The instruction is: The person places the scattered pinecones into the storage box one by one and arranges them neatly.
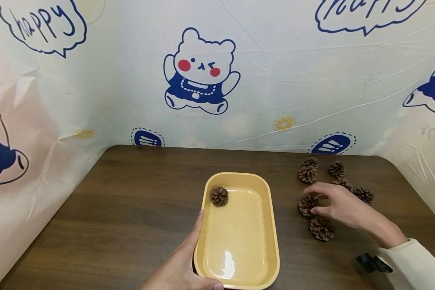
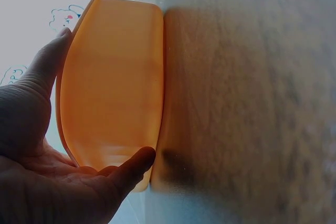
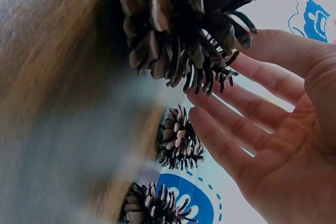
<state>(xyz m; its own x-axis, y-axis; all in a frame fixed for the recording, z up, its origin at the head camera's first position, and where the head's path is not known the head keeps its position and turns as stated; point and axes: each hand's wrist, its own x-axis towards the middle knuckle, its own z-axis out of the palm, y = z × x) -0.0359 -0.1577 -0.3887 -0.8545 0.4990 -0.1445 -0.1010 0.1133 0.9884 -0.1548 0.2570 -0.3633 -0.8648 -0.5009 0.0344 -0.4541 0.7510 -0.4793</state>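
Left hand [image 1: 183, 257] grips the tray [image 1: 243, 233] while right hand [image 1: 342, 204] seemingly pinches a pinecone [image 1: 306, 206]

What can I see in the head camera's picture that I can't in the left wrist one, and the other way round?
Only the head view shows the pine cone inside the yellow tray, the other pine cones on the right, and the fingers of the right hand at one of them.

Only the left wrist view shows the tray's outer side wall broadside.

Both show the tray, the left hand holding it, the brown table and the cartoon-printed backdrop.
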